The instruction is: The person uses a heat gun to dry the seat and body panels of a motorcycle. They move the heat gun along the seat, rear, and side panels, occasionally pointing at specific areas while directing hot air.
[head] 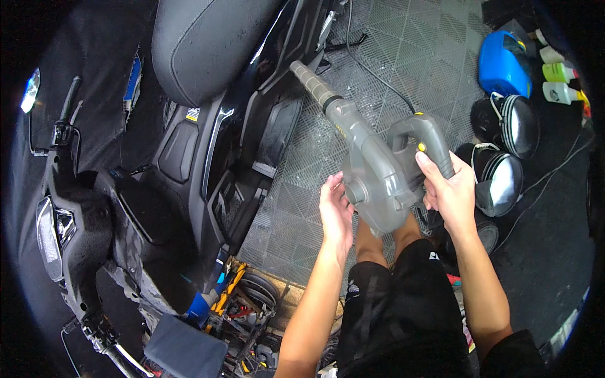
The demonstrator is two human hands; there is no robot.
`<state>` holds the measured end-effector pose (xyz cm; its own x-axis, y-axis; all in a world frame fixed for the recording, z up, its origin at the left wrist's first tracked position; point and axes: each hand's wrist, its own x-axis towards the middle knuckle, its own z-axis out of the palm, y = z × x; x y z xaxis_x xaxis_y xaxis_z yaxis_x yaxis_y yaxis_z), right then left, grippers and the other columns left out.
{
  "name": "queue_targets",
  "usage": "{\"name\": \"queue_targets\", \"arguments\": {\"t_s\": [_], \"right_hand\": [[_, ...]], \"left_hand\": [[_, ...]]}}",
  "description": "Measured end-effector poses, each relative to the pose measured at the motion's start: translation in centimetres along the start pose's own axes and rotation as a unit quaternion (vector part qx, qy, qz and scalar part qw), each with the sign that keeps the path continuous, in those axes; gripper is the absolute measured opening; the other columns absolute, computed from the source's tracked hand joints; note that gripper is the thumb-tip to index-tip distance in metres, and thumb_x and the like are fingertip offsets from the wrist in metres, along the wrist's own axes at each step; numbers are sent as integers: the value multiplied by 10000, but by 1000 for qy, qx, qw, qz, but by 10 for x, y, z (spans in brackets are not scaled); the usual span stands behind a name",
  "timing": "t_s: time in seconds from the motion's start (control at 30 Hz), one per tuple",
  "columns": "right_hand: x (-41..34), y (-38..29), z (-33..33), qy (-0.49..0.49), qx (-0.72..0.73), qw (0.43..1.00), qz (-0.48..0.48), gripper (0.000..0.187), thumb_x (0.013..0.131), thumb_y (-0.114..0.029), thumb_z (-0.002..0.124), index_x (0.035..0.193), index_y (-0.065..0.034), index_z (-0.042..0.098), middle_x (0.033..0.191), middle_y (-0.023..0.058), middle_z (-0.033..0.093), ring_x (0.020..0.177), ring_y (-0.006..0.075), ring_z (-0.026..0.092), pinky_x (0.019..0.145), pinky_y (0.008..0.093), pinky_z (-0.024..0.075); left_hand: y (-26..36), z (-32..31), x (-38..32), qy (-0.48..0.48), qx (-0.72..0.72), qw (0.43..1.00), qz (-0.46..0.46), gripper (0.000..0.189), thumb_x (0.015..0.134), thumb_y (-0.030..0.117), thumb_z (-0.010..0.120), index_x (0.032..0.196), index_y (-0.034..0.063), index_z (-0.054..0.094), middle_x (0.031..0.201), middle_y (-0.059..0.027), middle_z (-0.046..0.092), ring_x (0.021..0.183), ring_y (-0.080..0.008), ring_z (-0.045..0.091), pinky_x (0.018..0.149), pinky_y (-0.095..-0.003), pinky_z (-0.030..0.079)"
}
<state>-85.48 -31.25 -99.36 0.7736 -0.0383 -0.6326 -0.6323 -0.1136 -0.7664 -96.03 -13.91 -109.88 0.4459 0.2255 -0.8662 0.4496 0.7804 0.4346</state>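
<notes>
A grey electric blower [378,175] is held up in front of my legs, its long ribbed nozzle [314,84] pointing up and left towards the scooter. My right hand [446,189] grips the blower's rear handle, with the thumb beside a yellow button [421,147]. Against the round side port of the housing, my left hand [336,208] rests with its fingers partly behind the blower; their contact is partly hidden. To the left stands a black motor scooter with a wet-looking seat [212,47], a footboard [279,132] and handlebars [75,203].
Grey perforated tiles [293,208] cover the floor. A black power cord [373,71] runs from the blower across them. Black buckets [501,179], a blue jug [503,64] and several bottles [557,92] line the right side. Tools and clutter [246,316] lie at the bottom, near the scooter's front.
</notes>
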Motion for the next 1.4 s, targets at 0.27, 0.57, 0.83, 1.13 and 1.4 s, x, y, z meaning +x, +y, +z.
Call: {"name": "queue_targets", "arguments": {"t_s": [0.27,0.57,0.83,1.13,1.4], "right_hand": [[-26,-9,-14,16,11,1000,3,299,973,-244,711,1107,21,675,530,-43,433,363,40,350,378,237,348],[-33,-16,-10,-49,-42,998,-2,282,932,-226,773,1064,12,699,644,-27,600,439,24,468,408,213,366],[-34,-3,6,-93,-21,995,21,308,954,-244,748,1121,10,697,669,-18,629,430,21,474,402,220,360],[-30,-11,12,1,55,998,-17,279,960,-239,745,1082,5,686,640,-28,585,426,30,471,401,225,366],[-13,-43,11,75,77,992,-71,272,979,-234,710,1112,-2,664,577,-39,455,414,39,380,394,234,380]], "left_hand": [[13,-6,-4,-45,45,998,-22,597,1009,533,506,1370,59,530,1348,-119,582,1244,-256,550,1088,-448,416],[8,-23,-11,16,133,990,-43,627,1021,533,496,1279,-29,602,1169,-99,678,1132,-220,611,1021,-386,447],[23,-50,-3,38,221,974,-25,598,1019,528,501,1221,-18,639,1093,-114,693,1004,-227,655,924,-386,517],[55,7,-3,-17,122,992,-17,518,995,567,528,1195,107,658,1116,-72,703,1076,-210,649,988,-416,480],[78,46,24,-110,100,988,40,538,1032,577,445,1148,101,668,1090,-49,687,1033,-189,634,974,-393,441]]}}
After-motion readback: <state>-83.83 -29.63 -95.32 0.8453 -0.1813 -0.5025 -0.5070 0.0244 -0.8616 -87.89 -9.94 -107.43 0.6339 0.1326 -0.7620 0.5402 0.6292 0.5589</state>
